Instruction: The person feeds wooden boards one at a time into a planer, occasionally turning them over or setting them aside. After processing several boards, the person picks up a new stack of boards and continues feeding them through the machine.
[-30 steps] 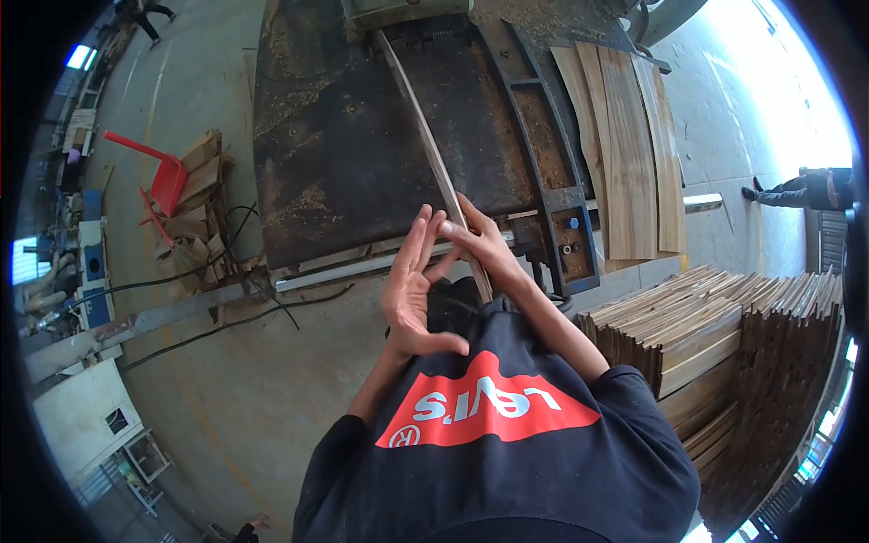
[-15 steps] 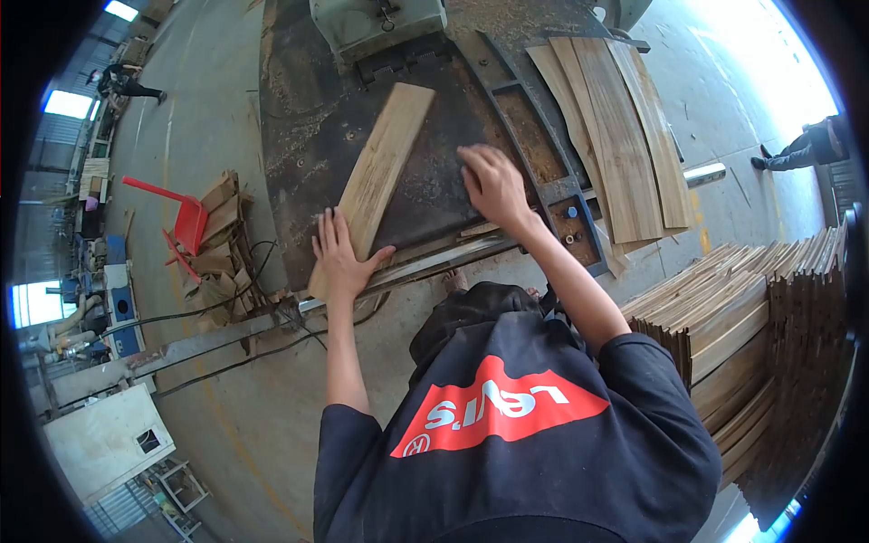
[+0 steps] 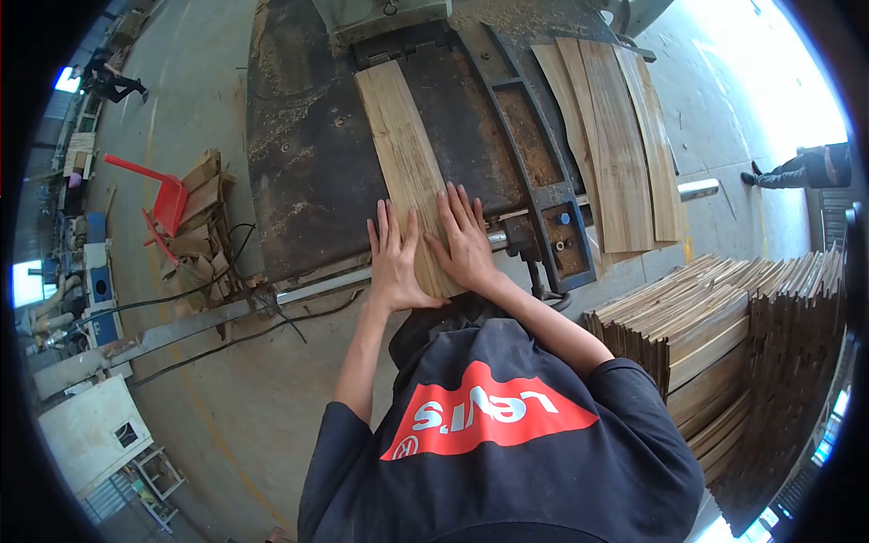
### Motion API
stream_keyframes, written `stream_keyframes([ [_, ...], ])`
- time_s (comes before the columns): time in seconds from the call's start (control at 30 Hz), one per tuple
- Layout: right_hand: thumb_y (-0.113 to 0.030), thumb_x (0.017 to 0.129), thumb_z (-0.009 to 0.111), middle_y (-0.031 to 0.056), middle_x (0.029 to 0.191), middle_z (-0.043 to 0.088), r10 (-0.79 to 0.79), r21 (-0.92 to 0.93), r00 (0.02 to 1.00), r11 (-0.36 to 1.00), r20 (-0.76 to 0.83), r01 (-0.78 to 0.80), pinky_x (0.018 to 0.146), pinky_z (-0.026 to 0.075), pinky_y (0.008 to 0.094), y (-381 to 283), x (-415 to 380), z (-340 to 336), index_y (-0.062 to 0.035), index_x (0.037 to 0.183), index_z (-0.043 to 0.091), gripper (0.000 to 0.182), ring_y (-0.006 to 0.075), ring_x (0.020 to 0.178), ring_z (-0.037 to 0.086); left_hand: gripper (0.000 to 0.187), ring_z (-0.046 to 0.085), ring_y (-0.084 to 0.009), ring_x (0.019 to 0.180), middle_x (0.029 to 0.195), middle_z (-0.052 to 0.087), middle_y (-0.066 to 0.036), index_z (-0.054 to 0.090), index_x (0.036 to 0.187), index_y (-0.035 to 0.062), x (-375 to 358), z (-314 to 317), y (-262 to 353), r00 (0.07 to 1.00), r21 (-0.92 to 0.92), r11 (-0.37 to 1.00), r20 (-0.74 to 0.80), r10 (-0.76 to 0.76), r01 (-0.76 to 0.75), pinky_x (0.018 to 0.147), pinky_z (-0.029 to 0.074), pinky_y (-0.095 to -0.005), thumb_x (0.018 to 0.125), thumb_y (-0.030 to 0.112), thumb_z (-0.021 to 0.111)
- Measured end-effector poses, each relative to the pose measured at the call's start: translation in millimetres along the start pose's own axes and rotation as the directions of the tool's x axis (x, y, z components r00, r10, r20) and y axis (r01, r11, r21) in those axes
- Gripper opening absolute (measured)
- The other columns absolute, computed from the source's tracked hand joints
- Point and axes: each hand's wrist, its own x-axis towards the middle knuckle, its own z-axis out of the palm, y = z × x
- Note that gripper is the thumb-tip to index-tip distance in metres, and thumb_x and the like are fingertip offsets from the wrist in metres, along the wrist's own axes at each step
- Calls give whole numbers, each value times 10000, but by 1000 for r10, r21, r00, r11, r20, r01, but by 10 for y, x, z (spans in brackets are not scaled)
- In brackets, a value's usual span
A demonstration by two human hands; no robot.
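Note:
A wooden board (image 3: 403, 136) lies flat on the dark machine table (image 3: 308, 163), its far end close to the feed opening under the pale green machine housing (image 3: 389, 20). My left hand (image 3: 396, 267) rests along the board's left edge near its near end, fingers stretched out and the thumb reaching across toward the end. On the board's right side, my right hand (image 3: 464, 249) lies flat with its fingers extended forward. Both hands are open and press against the wood without wrapping round it. The board's near end reaches close to my waist.
Several thin boards (image 3: 615, 145) lie on the table's right, beyond a curved metal guide (image 3: 518, 118). Tall stacks of boards (image 3: 697, 326) stand at my right. A red dustpan (image 3: 168, 206) sits by wood scraps at left. Two people stand farther off.
The board has swung from a slant to point toward the machine opening. My right hand has come down onto its right side; my left hand has shifted right with it.

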Motion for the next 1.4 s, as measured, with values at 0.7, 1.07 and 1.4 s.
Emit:
stream_keyframes([
  [0.7,-304,970,663,280,1619,365,40,-68,995,997,-91,-47,1265,150,567,63,639,97,-21,1564,418,703,410,1526,331,1567,48,-492,1587,1658,144,-390,280,1615,-46,753,-202,-592,995,38,995,-34,91,-90,1247,80,-656,346,595,939],
  [1.07,-202,1023,519,220,1568,474,15,-203,984,978,-178,-52,1259,135,596,302,1493,300,-77,1547,470,541,347,1469,449,1558,105,-462,1589,1653,199,-374,332,1599,-42,1495,-380,-1087,990,77,989,-59,129,-124,1244,91,-656,380,740,908],
  [1.4,-226,1006,511,215,1557,486,-22,-223,972,974,-233,-31,1256,120,618,567,2321,449,-56,1522,490,544,349,1462,455,1552,123,-413,1600,1656,257,-332,318,1618,-6,2187,-594,-1416,993,167,981,-51,107,-97,1253,91,-628,377,701,928],
])
